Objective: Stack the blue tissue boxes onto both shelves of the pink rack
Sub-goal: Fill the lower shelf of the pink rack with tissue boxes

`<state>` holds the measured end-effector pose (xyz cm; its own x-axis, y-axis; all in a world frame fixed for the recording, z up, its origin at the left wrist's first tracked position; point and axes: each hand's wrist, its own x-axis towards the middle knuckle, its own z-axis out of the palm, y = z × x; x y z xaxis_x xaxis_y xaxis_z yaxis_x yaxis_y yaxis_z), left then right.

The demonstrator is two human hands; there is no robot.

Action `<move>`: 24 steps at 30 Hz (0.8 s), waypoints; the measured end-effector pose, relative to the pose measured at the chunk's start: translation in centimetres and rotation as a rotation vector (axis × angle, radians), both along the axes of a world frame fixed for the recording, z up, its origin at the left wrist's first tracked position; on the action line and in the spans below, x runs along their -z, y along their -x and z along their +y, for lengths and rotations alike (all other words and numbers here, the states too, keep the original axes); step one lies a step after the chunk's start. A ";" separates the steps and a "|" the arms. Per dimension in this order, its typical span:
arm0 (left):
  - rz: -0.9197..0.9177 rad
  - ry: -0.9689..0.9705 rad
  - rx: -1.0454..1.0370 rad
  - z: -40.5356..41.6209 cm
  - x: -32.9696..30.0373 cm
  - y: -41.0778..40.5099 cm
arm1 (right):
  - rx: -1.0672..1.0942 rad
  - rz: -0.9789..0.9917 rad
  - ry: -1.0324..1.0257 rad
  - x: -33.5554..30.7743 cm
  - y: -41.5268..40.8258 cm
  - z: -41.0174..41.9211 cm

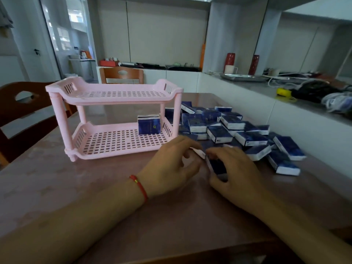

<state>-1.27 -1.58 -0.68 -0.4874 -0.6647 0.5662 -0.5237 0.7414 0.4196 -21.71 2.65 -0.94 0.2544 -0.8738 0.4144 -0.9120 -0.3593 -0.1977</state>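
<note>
Gripping one blue tissue box (217,165), both hands; print unreadable.

soft daylight from the left window (62,25) — hands (200,164) motion-blurred, edges warped.

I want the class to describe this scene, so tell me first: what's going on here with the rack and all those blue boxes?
A person is loading blue tissue boxes into a pink rack on a table. Both hands, left hand and right hand, hold one box in front of the rack. One box stands on the lower shelf; the upper shelf looks bare. A loose pile of boxes waits to the right.
</note>
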 end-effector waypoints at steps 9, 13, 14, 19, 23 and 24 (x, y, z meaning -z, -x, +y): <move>-0.062 -0.350 0.176 -0.6 0.0 -0.6 | -0.276 -0.212 0.080 -1.1 1.2 1.9; -0.065 -0.327 0.118 -0.6 -0.2 -0.9 | -0.007 -0.084 0.257 -1.9 6.1 -0.5; -0.050 -0.320 0.114 -0.5 -0.3 -0.9 | 0.061 -0.011 0.215 -1.9 7.3 -1.0; 0.034 -0.310 0.105 -0.7 -0.6 -1.4 | 0.110 0.205 -0.013 -1.3 10.0 -2.1; 0.224 -0.389 0.129 -0.9 -0.6 -1.6 | 0.056 0.180 0.180 -1.5 9.9 -1.8; 0.268 -0.406 0.145 -0.9 -0.8 -1.6 | 0.001 0.120 0.215 -1.9 9.2 -1.4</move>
